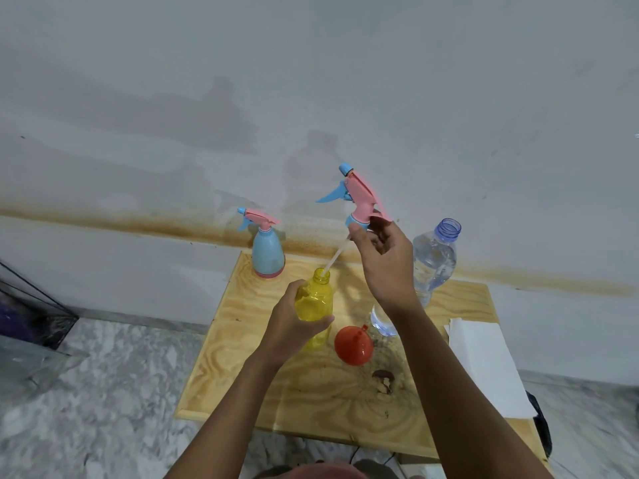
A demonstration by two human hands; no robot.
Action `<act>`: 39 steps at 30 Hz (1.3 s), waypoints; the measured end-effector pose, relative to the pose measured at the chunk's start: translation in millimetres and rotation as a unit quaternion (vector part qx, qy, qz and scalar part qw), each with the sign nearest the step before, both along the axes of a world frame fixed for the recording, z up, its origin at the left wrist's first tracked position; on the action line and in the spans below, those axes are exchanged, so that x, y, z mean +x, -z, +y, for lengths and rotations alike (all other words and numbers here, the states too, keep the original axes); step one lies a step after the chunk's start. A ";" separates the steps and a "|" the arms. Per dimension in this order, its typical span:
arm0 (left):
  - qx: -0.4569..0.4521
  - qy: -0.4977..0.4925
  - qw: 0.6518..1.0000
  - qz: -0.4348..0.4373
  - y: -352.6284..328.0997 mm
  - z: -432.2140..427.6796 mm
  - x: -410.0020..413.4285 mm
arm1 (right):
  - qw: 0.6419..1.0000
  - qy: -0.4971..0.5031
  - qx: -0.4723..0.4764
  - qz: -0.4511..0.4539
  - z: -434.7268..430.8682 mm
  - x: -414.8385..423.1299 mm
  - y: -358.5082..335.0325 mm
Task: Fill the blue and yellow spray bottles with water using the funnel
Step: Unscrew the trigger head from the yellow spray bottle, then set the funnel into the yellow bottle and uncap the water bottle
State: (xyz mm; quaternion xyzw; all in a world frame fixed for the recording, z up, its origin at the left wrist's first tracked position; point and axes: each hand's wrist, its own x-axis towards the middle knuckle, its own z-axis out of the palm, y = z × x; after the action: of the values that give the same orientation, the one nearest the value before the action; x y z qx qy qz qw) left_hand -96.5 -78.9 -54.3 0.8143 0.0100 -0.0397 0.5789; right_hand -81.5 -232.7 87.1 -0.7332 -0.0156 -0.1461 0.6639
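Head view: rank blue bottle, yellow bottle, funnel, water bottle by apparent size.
1. Water bottle, partly hidden by the right arm.
2. Blue bottle and yellow bottle: look alike; yellow is nearer the camera and partly covered by the left hand, so unranked.
3. Funnel.

A blue spray bottle (268, 252) is stood at the plywood table's (311, 402) far-left corner — funnel (353, 345) mid-surface, tissue (484, 364) at its right edge.

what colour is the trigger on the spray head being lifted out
Light blue trigger on a pink spray head, held in the right hand; head view.
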 end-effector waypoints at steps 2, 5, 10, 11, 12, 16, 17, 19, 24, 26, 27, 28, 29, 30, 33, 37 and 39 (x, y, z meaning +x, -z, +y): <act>0.002 0.002 1.000 0.006 4.8 -1.5 -1.7 | 1.000 0.008 -0.004 -0.006 -3.0 -0.7 1.2; 0.007 0.001 1.000 0.008 9.1 -3.7 -4.6 | 0.999 0.029 0.026 -0.021 -7.4 -0.5 1.1; 0.014 -0.019 0.999 0.022 24.1 -5.7 -7.2 | 0.995 0.070 0.072 -0.021 -20.9 4.6 3.4; 0.019 -0.028 0.999 0.024 28.6 -5.8 -7.3 | 0.995 0.072 0.068 -0.014 -23.5 5.5 6.9; 0.023 -0.037 0.999 0.026 33.7 -5.7 -7.5 | 0.996 0.072 0.060 -0.002 -26.1 6.8 12.9; 0.052 -0.065 0.996 0.021 49.0 -6.9 -7.8 | 0.993 0.040 -0.053 0.099 -33.5 13.4 54.9; 0.056 -0.071 0.996 0.016 50.6 -7.4 -7.3 | 0.988 0.030 -0.083 0.123 -34.8 14.7 66.2; 0.062 -0.081 0.995 0.007 52.8 -9.2 -6.1 | 0.979 0.015 -0.112 0.171 -36.0 17.1 84.7; 0.073 -0.084 0.994 -0.010 61.0 -10.0 -9.8 | 0.953 -0.020 -0.192 0.234 -33.3 26.2 117.8; 0.081 -0.080 0.993 -0.029 64.9 -7.6 -12.1 | 0.945 -0.038 -0.207 0.252 -29.1 31.6 127.8; 0.083 -0.081 0.993 -0.039 64.9 -6.0 -13.1 | 0.941 -0.044 -0.211 0.261 -26.7 35.1 132.4; 0.085 -0.081 0.992 -0.051 63.4 -4.5 -13.6 | 0.937 -0.049 -0.216 0.271 -23.9 38.7 136.7; 0.089 -0.076 0.991 -0.064 60.5 -3.3 -14.5 | 0.933 -0.055 -0.219 0.278 -21.4 41.8 140.1; 0.093 -0.066 0.991 -0.075 58.1 -2.0 -14.7 | 0.929 -0.063 -0.223 0.287 -18.5 45.0 144.2; 0.096 -0.044 0.991 -0.078 53.8 2.2 -12.8 | 0.918 -0.084 -0.230 0.311 -13.0 54.0 159.9; 0.079 -0.035 0.994 -0.072 54.6 6.8 -8.9 | 0.897 -0.105 -0.234 0.359 -8.9 63.3 181.1; 0.069 -0.033 0.995 -0.062 55.6 8.1 -8.3 | 0.891 -0.107 -0.228 0.379 -8.0 66.5 190.5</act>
State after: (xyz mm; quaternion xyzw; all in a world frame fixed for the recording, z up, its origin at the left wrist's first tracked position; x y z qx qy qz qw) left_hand -104.8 -70.8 -109.9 0.8527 0.0032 0.0306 0.5215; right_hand -15.1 -240.6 -103.4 -0.8578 0.1265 0.2222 0.4458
